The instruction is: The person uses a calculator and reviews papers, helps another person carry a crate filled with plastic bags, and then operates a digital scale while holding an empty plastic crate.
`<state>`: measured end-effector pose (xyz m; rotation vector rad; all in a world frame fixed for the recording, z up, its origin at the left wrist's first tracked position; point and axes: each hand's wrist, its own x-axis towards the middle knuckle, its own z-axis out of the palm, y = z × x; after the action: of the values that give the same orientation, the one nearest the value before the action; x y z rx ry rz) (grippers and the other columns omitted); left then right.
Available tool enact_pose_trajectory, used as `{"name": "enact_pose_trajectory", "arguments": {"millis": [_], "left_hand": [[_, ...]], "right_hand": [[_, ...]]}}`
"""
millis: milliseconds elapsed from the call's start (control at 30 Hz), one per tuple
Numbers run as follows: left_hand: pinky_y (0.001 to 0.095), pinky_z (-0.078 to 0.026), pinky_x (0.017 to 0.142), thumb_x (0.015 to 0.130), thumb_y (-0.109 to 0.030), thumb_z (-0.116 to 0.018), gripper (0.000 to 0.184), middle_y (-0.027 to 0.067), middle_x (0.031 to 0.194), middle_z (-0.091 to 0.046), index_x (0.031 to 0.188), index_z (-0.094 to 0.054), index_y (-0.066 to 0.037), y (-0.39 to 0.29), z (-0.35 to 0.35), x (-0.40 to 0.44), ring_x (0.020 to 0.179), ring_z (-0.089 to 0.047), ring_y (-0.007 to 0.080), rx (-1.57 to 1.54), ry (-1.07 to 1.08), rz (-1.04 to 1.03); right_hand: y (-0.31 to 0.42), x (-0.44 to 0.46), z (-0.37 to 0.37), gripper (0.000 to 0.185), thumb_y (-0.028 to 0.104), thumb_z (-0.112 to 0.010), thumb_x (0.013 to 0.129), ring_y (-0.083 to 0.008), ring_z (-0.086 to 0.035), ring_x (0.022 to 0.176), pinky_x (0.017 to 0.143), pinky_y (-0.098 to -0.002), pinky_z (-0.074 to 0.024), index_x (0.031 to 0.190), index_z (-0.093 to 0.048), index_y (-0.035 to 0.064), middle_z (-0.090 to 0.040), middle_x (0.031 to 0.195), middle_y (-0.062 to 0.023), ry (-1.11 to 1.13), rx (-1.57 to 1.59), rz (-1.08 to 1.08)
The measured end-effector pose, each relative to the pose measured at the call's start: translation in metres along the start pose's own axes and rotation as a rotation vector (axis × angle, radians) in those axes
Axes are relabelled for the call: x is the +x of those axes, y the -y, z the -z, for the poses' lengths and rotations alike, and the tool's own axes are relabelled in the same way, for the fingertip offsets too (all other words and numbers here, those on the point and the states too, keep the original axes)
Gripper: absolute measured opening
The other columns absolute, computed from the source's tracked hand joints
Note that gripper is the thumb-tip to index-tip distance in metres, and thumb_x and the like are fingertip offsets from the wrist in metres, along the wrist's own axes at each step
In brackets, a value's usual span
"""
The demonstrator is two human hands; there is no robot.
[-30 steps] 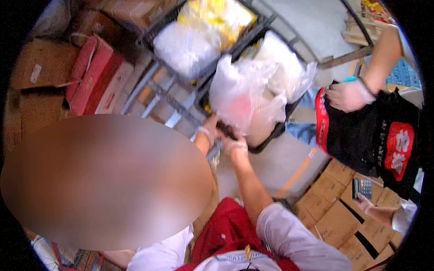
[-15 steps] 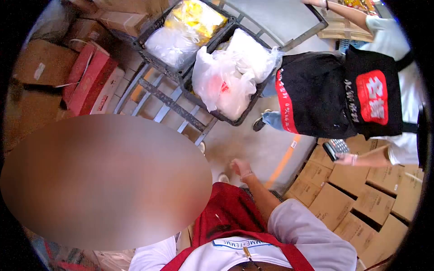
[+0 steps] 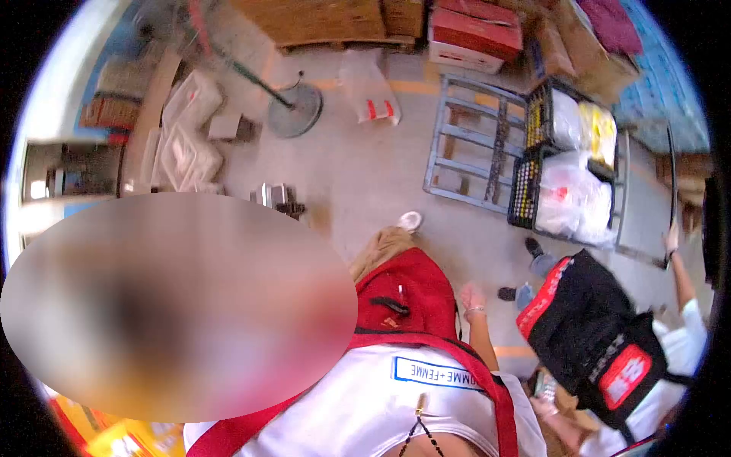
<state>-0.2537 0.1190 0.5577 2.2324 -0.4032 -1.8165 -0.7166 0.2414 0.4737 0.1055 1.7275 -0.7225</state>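
My right hand (image 3: 472,298) hangs beside the red apron (image 3: 426,301), its fingers loosely apart and nothing visible in them. No part of my left hand shows; a blurred oval covers the lower left. To the right, a flat metal trolley (image 3: 496,164) bears two black crates, one (image 3: 538,118) with clear and yellow bags (image 3: 598,133), the other (image 3: 524,190) with white plastic bags (image 3: 563,194). A co-worker in a black apron (image 3: 582,327) has one hand (image 3: 671,240) on the trolley's handle and a calculator (image 3: 545,387) in the other.
A round metal base with a green pole (image 3: 295,110) stands on the floor. Near it lies a plastic bag with red marks (image 3: 369,87). Red boxes (image 3: 476,34) and brown cartons (image 3: 327,21) line the far side. White foam pieces (image 3: 186,152) are at the left.
The view has swung left, so the trolley and co-worker appear farther right. My hands were at the white-bag crate's edge a second ago; my right hand is now away from it.
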Motion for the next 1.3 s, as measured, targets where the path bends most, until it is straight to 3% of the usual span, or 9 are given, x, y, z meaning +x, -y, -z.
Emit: {"name": "enact_pose_trajectory", "arguments": {"millis": [167,267,333,433,500,633,1033,1200,1300], "left_hand": [[0.0319,-0.048,0.064,0.084,-0.03,-0.051,0.028,0.0081,0.079,-0.064,0.092,-0.064,-0.007,0.17,0.091,0.002,0.07,-0.059,0.0182,-0.17,-0.07,0.046],[0.0313,-0.046,0.061,0.084,-0.032,-0.051,0.028,0.0071,0.076,-0.063,0.089,-0.064,-0.008,0.222,0.137,0.004,0.069,-0.059,0.018,0.633,-0.146,-0.596],[0.0322,-0.04,0.046,0.082,-0.031,-0.054,0.024,0.0041,0.064,-0.058,0.076,-0.061,-0.01,0.214,0.146,-0.026,0.052,-0.051,0.0153,-0.194,-0.202,0.149],[0.0311,-0.035,0.041,0.081,-0.033,-0.056,0.024,0.002,0.06,-0.055,0.07,-0.058,-0.011,0.232,0.188,-0.05,0.047,-0.047,0.0142,-0.309,-0.395,-0.018],[0.027,-0.034,0.04,0.082,-0.029,-0.057,0.023,0.0025,0.06,-0.055,0.073,-0.057,-0.008,0.245,0.234,-0.082,0.048,-0.049,0.0125,-0.552,-0.246,0.088],[0.0253,-0.037,0.041,0.083,-0.029,-0.058,0.022,0.0022,0.064,-0.056,0.077,-0.056,-0.008,0.36,0.334,-0.064,0.051,-0.051,0.0132,-1.067,-0.104,0.187],[0.0212,-0.041,0.045,0.083,-0.017,-0.059,0.022,0.0073,0.077,-0.062,0.1,-0.06,-0.004,0.34,0.399,-0.169,0.066,-0.06,0.0143,-1.236,-0.474,0.083],[0.0246,-0.044,0.047,0.085,-0.02,-0.056,0.016,0.0042,0.073,-0.059,0.092,-0.061,-0.007,0.467,0.362,-0.162,0.067,-0.058,0.0158,-1.516,-0.079,-0.213],[0.0268,-0.045,0.047,0.084,-0.021,-0.055,0.014,0.0053,0.075,-0.062,0.087,-0.062,-0.008,0.468,0.329,-0.177,0.066,-0.059,0.0166,-1.292,-0.711,0.08]], "right_hand": [[0.0,-0.03,-0.006,0.031,0.042,-0.05,0.085,-0.0129,-0.054,0.054,0.04,-0.0236,-0.0364,0.085,-0.059,0.0127,-0.059,0.067,-0.0008,0.006,-0.049,0.011],[0.005,-0.043,-0.049,0.028,0.04,-0.05,0.085,-0.0118,-0.053,0.052,0.04,-0.024,-0.0363,0.085,-0.059,0.0127,-0.058,0.064,0.0001,-0.021,-0.156,0.022],[0.023,-0.063,-0.092,0.037,0.035,-0.04,0.091,-0.018,-0.06,0.075,0.063,-0.0296,-0.0477,0.103,-0.06,0.0054,-0.064,0.089,-0.0072,-0.004,-0.52,-0.016],[0.006,-0.007,-0.141,0.024,0.033,-0.045,0.087,-0.0128,-0.052,0.048,0.043,-0.0266,-0.0384,0.085,-0.059,0.014,-0.057,0.061,-0.0004,0.061,-0.52,0.211],[0.022,0.021,-0.201,0.026,0.033,-0.043,0.088,-0.0139,-0.055,0.058,0.05,-0.0294,-0.0414,0.091,-0.059,0.0117,-0.06,0.071,-0.0007,0.253,-1.38,0.487],[0.024,-0.164,-0.417,0.037,0.036,-0.041,0.088,-0.0225,-0.05,0.102,0.083,-0.0469,-0.0407,0.112,-0.055,0.0115,-0.06,0.102,-0.0063,0.228,-0.937,0.358],[0.083,-0.343,-0.735,0.047,0.01,-0.042,0.085,-0.0138,-0.062,0.066,0.067,-0.0297,-0.0503,0.132,-0.038,0.0042,-0.066,0.076,-0.0088,0.664,-0.925,1.014],[0.139,-0.352,-0.808,0.049,0.015,-0.042,0.087,-0.0104,-0.055,0.054,0.047,-0.0216,-0.0415,0.134,-0.034,0.0001,-0.064,0.068,-0.0078,0.666,-0.613,1.125],[0.126,-0.34,-0.851,0.039,0.015,-0.042,0.087,-0.0081,-0.047,0.046,0.041,-0.0211,-0.0338,0.126,-0.043,0.0067,-0.062,0.065,-0.008,0.649,-0.496,0.953]]}}
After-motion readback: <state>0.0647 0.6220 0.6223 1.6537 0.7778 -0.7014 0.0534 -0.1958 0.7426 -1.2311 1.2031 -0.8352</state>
